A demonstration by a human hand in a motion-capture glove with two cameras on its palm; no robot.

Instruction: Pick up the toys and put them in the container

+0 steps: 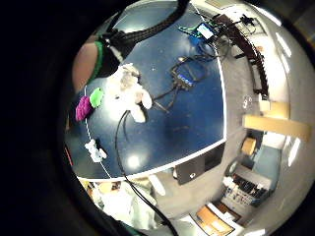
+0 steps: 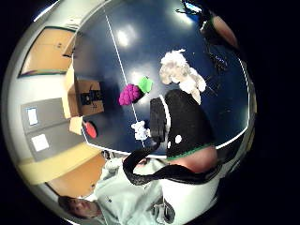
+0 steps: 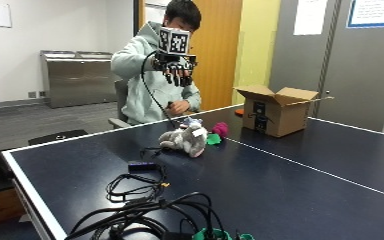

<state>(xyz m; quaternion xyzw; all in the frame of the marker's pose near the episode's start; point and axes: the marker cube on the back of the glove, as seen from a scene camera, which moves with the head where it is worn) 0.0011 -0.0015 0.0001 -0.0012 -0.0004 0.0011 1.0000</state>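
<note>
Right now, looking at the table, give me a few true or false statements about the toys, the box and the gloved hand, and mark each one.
1. The gloved right hand is raised above the table and holds nothing. True.
2. The grey plush animal is inside the cardboard box. False: it lies on the blue table, apart from the box.
3. The box's flaps are open. True.
4. The magenta toy sits on top of the plush animal. False: it rests on the table beside the green toy.
5. Black cables lie on the table. True.

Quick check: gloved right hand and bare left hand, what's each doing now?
Right hand: raised above the table, fingers hanging relaxed, holding nothing.
Left hand: low by the table edge; grip cannot be told.
</note>
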